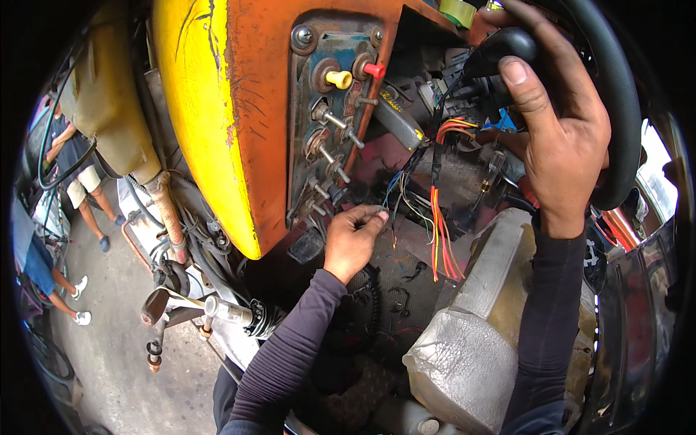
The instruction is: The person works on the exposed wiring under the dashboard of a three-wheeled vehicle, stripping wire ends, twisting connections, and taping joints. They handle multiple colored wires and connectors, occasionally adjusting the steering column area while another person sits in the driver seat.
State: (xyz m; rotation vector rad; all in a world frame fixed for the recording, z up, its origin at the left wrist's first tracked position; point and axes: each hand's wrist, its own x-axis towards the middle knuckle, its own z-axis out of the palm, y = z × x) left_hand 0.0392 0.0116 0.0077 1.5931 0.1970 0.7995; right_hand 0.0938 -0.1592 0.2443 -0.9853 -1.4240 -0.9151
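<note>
My left hand (353, 241) is closed in a pinch, thumb against forefinger, at the end of a thin dark wire (392, 205). Beside it hangs a loose bundle of thin blue, green and white wires (400, 183). Thicker red and yellow wires (436, 232) dangle with their ends free, coming out of a dark wrapped harness (437, 163). Higher up, my right hand (562, 127) has its thumb and fingers spread around a black knob (502, 51), inside the rim of the black steering wheel (623, 109). Contact with the knob is unclear.
An orange and yellow panel (254, 94) with toggle switches (330, 119) and pull knobs stands left of the wires. Below right sits a worn silver-covered box (464, 348). A roll of greenish tape (457, 12) lies at the top. Other people (83, 174) stand at the far left.
</note>
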